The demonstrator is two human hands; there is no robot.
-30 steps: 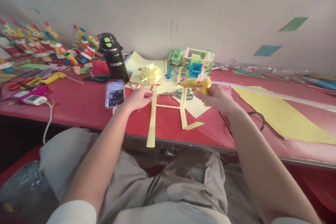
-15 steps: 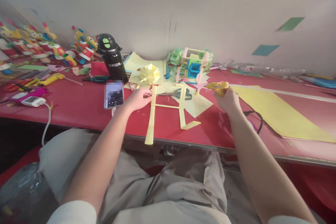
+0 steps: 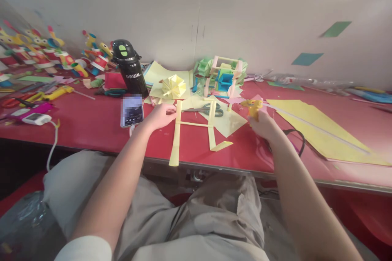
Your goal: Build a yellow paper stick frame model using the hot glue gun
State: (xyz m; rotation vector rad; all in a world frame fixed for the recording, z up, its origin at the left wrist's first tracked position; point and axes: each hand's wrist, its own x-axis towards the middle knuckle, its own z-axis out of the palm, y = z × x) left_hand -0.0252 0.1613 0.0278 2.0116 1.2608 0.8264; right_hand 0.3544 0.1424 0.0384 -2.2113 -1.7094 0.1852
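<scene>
My left hand [image 3: 161, 116] is at the left side of a pale yellow paper frame [image 3: 194, 124], its fingertips pinched on the upper part of the left strip. Two long strips and a thin crossbar make up this frame, and the right strip's lower end bends to the side. My right hand [image 3: 263, 125] grips a yellow glue gun [image 3: 253, 109] above the table, right of the frame. From the gun's back a long whitish glue stick [image 3: 315, 127] reaches out to the right. Behind the frame, green-handled scissors [image 3: 218, 109] lie on a pale yellow sheet [image 3: 234, 123].
A phone [image 3: 132, 111] and black bottle [image 3: 131, 69] stand left of my left hand. Folded paper shapes [image 3: 225, 79] and a yellow paper flower [image 3: 174, 87] sit behind. Yellow card [image 3: 333, 142] lies right; paper-cup figures [image 3: 99, 63] crowd the far left.
My right hand has moved a little left and lower with the glue gun, and the gun has tilted. The glue stick behind it now slants more downward. My left hand stays put.
</scene>
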